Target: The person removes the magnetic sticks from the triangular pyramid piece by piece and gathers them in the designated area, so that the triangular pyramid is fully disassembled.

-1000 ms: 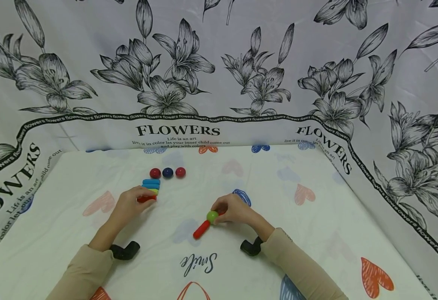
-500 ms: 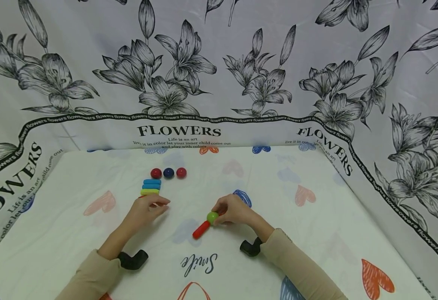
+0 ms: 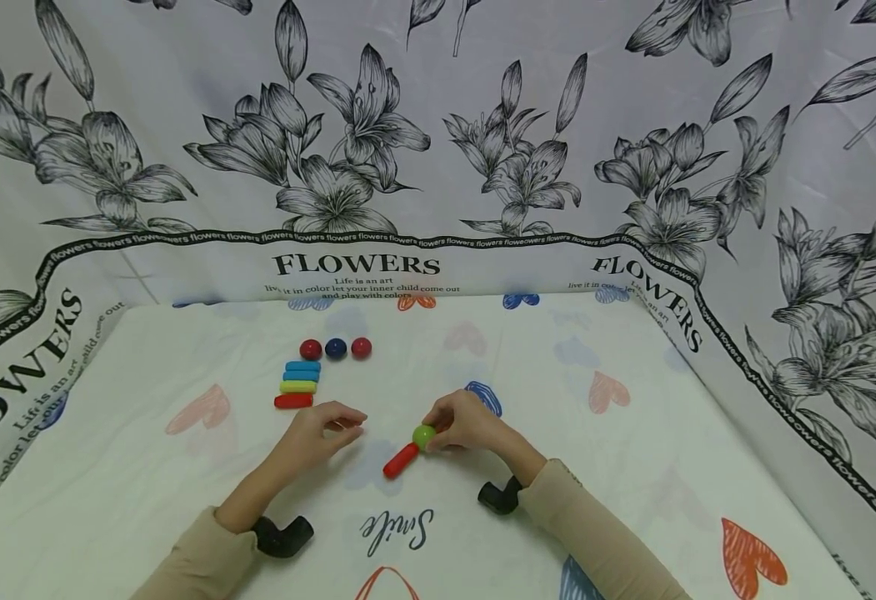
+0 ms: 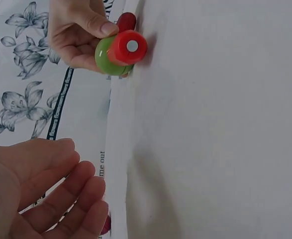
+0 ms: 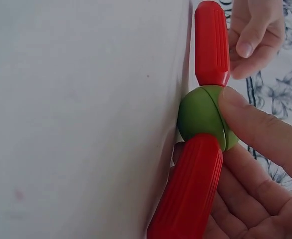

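Observation:
My right hand (image 3: 468,422) pinches a green ball (image 5: 200,114) between thumb and fingers. Two red rods join the ball on opposite sides: one red rod (image 5: 211,42) points toward the left hand, the other red rod (image 5: 188,191) runs back along the right palm. A pale round disc shows on one rod's end in the left wrist view. My left hand (image 3: 321,435) hovers over the cloth with relaxed fingers and holds nothing, left of the joined piece. Behind it lie a loose red rod (image 3: 292,401), a yellow-green rod (image 3: 298,387) and two blue rods (image 3: 302,371).
A red ball (image 3: 311,349), a dark blue ball (image 3: 336,348) and another red ball (image 3: 361,348) sit in a row behind the rods. Black wrist mounts (image 3: 284,537) hang below both wrists. A flower-printed curtain (image 3: 438,150) stands behind the cloth-covered table (image 3: 633,467).
My left hand has let go of the loose red rod beside the yellow-green one and moved right and nearer. The right hand keeps its grip on the green ball, nearly still.

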Action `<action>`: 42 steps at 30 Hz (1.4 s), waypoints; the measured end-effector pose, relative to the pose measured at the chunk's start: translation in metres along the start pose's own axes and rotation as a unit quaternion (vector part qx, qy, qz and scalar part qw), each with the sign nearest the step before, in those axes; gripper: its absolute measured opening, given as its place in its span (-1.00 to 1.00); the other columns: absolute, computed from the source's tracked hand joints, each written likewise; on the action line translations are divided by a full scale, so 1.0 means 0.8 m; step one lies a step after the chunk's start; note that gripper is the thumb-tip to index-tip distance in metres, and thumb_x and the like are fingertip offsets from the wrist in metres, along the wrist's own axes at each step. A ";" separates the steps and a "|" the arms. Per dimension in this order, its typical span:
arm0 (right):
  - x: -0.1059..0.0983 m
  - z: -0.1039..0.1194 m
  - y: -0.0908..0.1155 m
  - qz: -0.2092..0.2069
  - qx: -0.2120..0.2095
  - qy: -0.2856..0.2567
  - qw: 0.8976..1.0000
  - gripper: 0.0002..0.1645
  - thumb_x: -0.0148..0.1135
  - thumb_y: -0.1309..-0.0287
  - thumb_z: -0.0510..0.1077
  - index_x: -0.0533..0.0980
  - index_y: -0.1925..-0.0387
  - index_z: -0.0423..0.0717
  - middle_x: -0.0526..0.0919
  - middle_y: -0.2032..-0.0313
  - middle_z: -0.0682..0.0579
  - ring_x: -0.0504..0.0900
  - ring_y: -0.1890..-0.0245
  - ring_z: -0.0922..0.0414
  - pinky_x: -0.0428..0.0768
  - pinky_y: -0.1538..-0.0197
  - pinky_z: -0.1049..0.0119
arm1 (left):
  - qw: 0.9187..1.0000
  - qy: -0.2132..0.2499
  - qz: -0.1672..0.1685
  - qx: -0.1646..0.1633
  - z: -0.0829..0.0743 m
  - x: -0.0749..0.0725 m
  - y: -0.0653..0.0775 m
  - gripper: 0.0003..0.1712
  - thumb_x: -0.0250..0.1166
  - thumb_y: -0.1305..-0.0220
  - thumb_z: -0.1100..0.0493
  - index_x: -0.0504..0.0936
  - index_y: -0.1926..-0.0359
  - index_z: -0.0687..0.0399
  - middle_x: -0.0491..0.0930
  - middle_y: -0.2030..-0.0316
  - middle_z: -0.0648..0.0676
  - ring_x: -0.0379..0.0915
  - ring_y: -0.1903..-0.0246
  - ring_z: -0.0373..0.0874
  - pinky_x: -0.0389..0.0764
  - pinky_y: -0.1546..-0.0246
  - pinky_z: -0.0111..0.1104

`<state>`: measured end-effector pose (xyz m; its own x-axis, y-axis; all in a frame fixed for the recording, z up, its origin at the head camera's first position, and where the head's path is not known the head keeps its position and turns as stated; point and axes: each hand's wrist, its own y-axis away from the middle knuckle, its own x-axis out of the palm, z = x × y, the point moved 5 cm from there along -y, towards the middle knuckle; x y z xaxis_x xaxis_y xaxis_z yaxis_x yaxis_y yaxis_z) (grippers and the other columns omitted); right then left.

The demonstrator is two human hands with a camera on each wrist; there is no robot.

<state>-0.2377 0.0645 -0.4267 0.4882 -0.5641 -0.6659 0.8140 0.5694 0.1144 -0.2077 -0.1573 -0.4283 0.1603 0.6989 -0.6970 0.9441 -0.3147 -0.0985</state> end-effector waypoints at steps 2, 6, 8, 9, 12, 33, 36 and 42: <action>0.000 0.000 0.000 0.001 0.000 0.000 1.000 -0.68 0.50 0.10 -0.22 0.66 0.22 -0.23 0.76 0.28 -0.11 0.61 0.39 0.30 0.58 0.30 0.59 | 1.000 0.007 0.011 0.003 -0.003 0.006 0.000 -0.76 0.32 -0.21 0.23 0.68 0.10 0.18 0.72 0.19 0.11 0.62 0.21 -0.09 0.71 0.14 -0.42; 0.000 0.000 0.000 0.002 0.006 -0.004 1.000 -0.67 0.50 0.10 -0.22 0.66 0.22 -0.23 0.77 0.28 -0.12 0.62 0.39 0.29 0.59 0.31 0.58 | 0.999 0.018 0.035 0.010 -0.010 0.020 0.001 -0.75 0.31 -0.23 0.20 0.68 0.09 0.18 0.72 0.20 0.09 0.60 0.22 -0.13 0.67 0.16 -0.54; 0.000 -0.001 0.000 0.002 0.006 -0.005 1.000 -0.68 0.50 0.10 -0.22 0.67 0.22 -0.23 0.77 0.29 -0.12 0.61 0.39 0.29 0.58 0.32 0.59 | 0.998 0.024 0.050 0.017 -0.013 0.027 0.003 -0.73 0.31 -0.24 0.17 0.67 0.07 0.18 0.71 0.20 0.08 0.59 0.23 -0.16 0.64 0.17 -0.58; 0.000 -0.001 0.000 0.002 0.005 -0.006 1.000 -0.68 0.50 0.10 -0.22 0.67 0.22 -0.23 0.77 0.29 -0.12 0.61 0.40 0.29 0.58 0.33 0.59 | 0.998 0.028 0.058 0.021 -0.015 0.030 0.003 -0.72 0.30 -0.24 0.16 0.66 0.06 0.19 0.71 0.20 0.08 0.59 0.24 -0.17 0.63 0.17 -0.59; 0.000 0.000 0.000 0.002 -0.001 -0.007 1.000 -0.67 0.50 0.10 -0.22 0.66 0.23 -0.24 0.77 0.30 -0.12 0.61 0.41 0.31 0.57 0.35 0.62 | 0.996 0.040 0.078 0.029 -0.022 0.039 0.006 -0.67 0.31 -0.24 0.13 0.64 0.03 0.22 0.70 0.23 0.08 0.56 0.27 -0.22 0.62 0.17 -0.61; 0.000 -0.001 0.000 -0.007 -0.008 -0.015 1.000 -0.68 0.53 0.15 -0.23 0.67 0.26 -0.24 0.78 0.31 -0.14 0.72 0.36 0.22 0.57 0.34 0.63 | 0.991 0.068 0.110 0.038 -0.038 0.065 0.004 -0.61 0.34 -0.22 0.12 0.63 0.02 0.30 0.62 0.38 0.04 0.36 0.45 -0.45 0.50 0.43 -0.61; 0.000 -0.001 0.000 -0.008 -0.009 -0.013 1.000 -0.68 0.53 0.15 -0.23 0.67 0.27 -0.24 0.78 0.31 -0.13 0.71 0.37 0.24 0.57 0.35 0.63 | 0.992 0.061 0.108 0.039 -0.038 0.065 0.004 -0.62 0.34 -0.22 0.12 0.63 0.02 0.29 0.61 0.38 0.03 0.35 0.45 -0.46 0.50 0.43 -0.62; 0.000 0.001 0.001 -0.007 -0.004 -0.009 1.000 -0.69 0.52 0.13 -0.23 0.67 0.26 -0.23 0.78 0.31 -0.13 0.67 0.37 0.27 0.56 0.36 0.63 | 0.992 0.054 0.108 0.035 -0.038 0.065 0.004 -0.64 0.32 -0.23 0.12 0.64 0.02 0.27 0.60 0.37 0.02 0.34 0.43 -0.43 0.47 0.42 -0.62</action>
<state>-0.2369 0.0642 -0.4259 0.4831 -0.5822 -0.6539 0.8177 0.5670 0.0994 -0.1877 -0.1027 -0.4431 0.3905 0.6736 -0.6275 0.8626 -0.5058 -0.0061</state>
